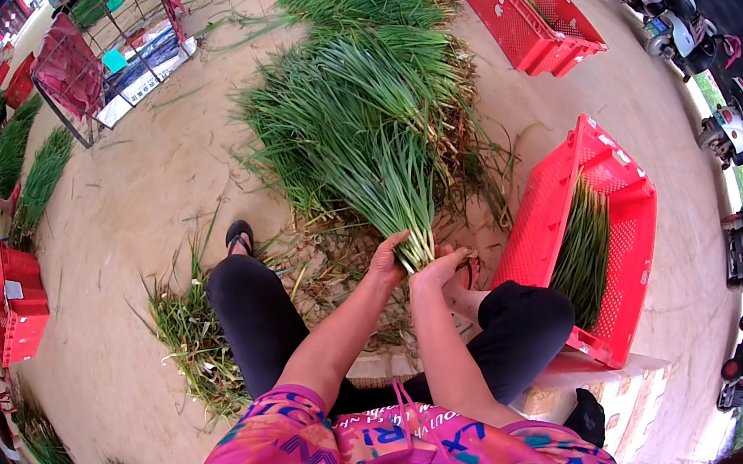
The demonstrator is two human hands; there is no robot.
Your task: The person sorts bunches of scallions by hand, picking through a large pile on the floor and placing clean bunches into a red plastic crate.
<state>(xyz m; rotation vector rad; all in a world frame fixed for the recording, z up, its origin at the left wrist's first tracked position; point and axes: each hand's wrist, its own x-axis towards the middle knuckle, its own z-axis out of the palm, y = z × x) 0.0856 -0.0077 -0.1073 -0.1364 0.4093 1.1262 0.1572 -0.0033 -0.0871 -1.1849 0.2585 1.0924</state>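
I hold a bunch of green onions [393, 182] by its pale white ends, between my knees. My left hand [388, 255] is closed round the left side of the white stalks. My right hand [440, 268] wraps them from the right, close beside the left one; some of its fingers are hidden. The long green leaves point away from me, over a big heap of green onions [316, 98] on the floor. To my right a red plastic crate [534, 220] stands tilted, with green onions [584, 256] laid inside.
Torn leaves and trimmings [193, 340] lie by my left foot. Another red crate [512, 16] stands at the far right, and a red crate [22, 301] at the far left. A metal-framed cart [115, 68] is at the back left. Parked scooters [680, 41] line the right edge.
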